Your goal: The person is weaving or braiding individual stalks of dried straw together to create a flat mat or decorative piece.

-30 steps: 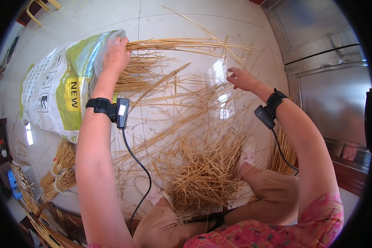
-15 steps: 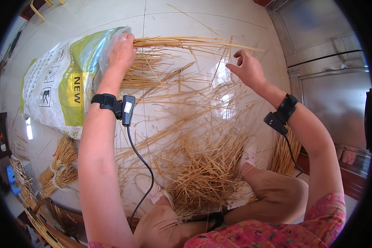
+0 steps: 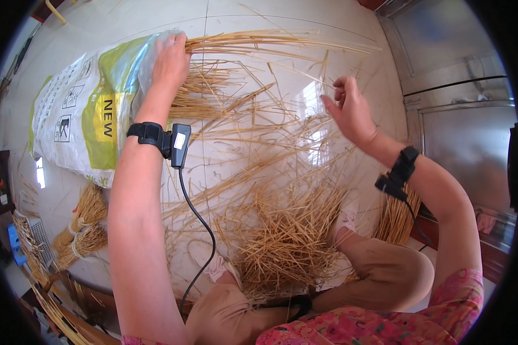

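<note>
My left hand (image 3: 171,62) is closed around a bunch of long straw stalks (image 3: 242,41) at the mouth of a printed plastic sack (image 3: 86,109). The stalks stick out to the right, loosely fanned toward their far ends. Across from it, my right hand (image 3: 352,112) has its fingers curled and holds the end of a thin straw stalk (image 3: 305,75) that slants away from the bunch. Just below my left hand, more straw (image 3: 195,103) lies at the sack's opening.
A heap of loose straw (image 3: 288,241) lies between my feet, with scattered stalks on the tiled floor (image 3: 270,17). Tied bundles (image 3: 83,227) sit at lower left, near a grey basket (image 3: 40,238). Metal cabinets (image 3: 466,138) stand at right, beside an upright straw bundle (image 3: 393,218).
My left hand and its bunch have risen slightly toward the far side. My right hand has shifted a little right and nearer me, its fingers more curled.
</note>
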`<state>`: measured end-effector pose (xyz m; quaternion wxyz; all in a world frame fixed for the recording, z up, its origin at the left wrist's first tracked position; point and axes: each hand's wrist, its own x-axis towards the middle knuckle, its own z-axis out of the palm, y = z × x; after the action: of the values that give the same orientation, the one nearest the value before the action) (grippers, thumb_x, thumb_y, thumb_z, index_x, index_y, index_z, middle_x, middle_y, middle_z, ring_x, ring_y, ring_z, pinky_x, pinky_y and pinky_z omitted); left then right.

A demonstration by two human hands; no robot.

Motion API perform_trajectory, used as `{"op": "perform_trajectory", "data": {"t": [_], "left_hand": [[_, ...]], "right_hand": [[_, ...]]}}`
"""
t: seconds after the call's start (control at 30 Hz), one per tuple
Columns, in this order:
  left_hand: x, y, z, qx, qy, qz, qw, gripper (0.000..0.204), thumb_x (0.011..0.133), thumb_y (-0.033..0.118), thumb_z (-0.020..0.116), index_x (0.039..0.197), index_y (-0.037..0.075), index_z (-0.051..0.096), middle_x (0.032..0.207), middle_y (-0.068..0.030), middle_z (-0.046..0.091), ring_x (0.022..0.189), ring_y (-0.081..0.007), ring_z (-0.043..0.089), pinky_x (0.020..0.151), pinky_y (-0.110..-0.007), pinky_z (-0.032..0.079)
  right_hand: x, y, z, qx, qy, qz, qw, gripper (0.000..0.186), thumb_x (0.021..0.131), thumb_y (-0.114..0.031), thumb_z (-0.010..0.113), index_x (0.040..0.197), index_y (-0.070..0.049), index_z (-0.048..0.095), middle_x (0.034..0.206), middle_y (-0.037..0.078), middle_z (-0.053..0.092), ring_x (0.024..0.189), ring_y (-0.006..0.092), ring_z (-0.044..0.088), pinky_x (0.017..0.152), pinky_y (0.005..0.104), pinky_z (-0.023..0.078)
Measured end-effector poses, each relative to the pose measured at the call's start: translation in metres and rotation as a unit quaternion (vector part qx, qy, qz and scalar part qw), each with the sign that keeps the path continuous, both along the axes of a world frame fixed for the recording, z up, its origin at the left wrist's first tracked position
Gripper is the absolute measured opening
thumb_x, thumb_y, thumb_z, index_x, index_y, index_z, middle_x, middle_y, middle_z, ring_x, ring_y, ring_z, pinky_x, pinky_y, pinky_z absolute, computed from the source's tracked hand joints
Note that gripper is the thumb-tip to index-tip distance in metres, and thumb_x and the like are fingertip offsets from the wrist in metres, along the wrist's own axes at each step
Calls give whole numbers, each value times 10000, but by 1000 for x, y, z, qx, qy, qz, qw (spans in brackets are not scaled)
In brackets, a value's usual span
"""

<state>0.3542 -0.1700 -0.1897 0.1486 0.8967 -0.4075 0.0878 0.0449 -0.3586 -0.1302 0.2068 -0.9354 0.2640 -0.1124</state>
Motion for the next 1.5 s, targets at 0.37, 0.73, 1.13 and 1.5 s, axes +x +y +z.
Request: {"op": "perform_trajectory", "data": {"t": [0.37,0.73,1.13,1.5], "left_hand": [[16,1,10,-117,-6,-1,993,272,766,70,570,1029,37,512,1032,-151,557,991,-374,487,850,-432,401],[15,10,2,-191,-15,16,981,382,758,175,646,1075,101,445,994,-152,568,926,-359,535,762,-432,445],[-6,58,-27,-78,201,97,972,890,655,342,778,1310,22,268,1307,-234,270,1213,-422,298,986,-442,345],[28,50,-24,-55,63,61,995,1004,614,415,786,1361,69,211,1350,-238,233,1238,-412,303,994,-449,353]], "right_hand": [[73,48,1,181,58,365,912,368,829,-203,635,1094,23,515,790,86,596,715,104,574,592,231,462],[240,90,-50,444,-190,128,866,698,738,-338,724,1248,31,422,1012,135,591,879,147,581,727,230,464],[245,59,-35,585,-337,19,737,164,812,-86,611,908,44,584,852,110,606,759,188,609,669,294,537],[167,-27,20,523,-321,83,785,167,852,-109,574,961,19,578,927,93,598,880,196,583,800,322,493]]}}
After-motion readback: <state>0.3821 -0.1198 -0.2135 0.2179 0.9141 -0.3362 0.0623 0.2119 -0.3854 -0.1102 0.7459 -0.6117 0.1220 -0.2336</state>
